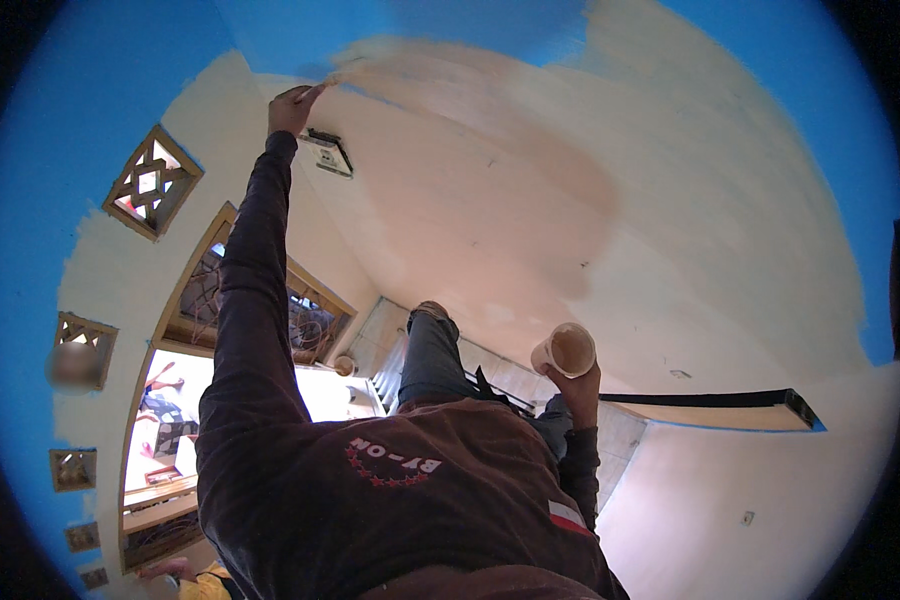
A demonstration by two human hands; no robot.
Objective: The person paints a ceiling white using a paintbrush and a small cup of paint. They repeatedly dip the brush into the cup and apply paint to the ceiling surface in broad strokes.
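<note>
A: Start at the left edge, please.
B: A wall with bright blue paint point(35, 215) along its outer part, cream further in. A square lattice vent point(154, 182) is set into it, then a wooden window frame point(185, 325).

A: And next?
B: A dark sleeve point(255, 270) rises to the left hand point(290, 110). Its fingers are pinched narrow around what looks like a small paintbrush point(331, 80), whose tip is at the wall high up; the grip is too small to make out fully. Just below is an electrical box point(327, 153).

A: How would the brush handle?
B: Probably light, with a stiff handle and soft bristles. Best held by the handle, clear of the paint.

A: Further right?
B: A broad cream wall with a darker tan patch point(560, 190). Lower down, right of the person's knees, is a pale cup point(545, 353), tilted so its tan inside shows. The right hand point(580, 384) is wrapped around its lower part.

A: Is it fragile?
B: I'd guess light and slightly flexible, slippery if smeared. Hold it low around the side without squeezing. Furthest right is a dark-edged ledge point(715, 400).
</note>
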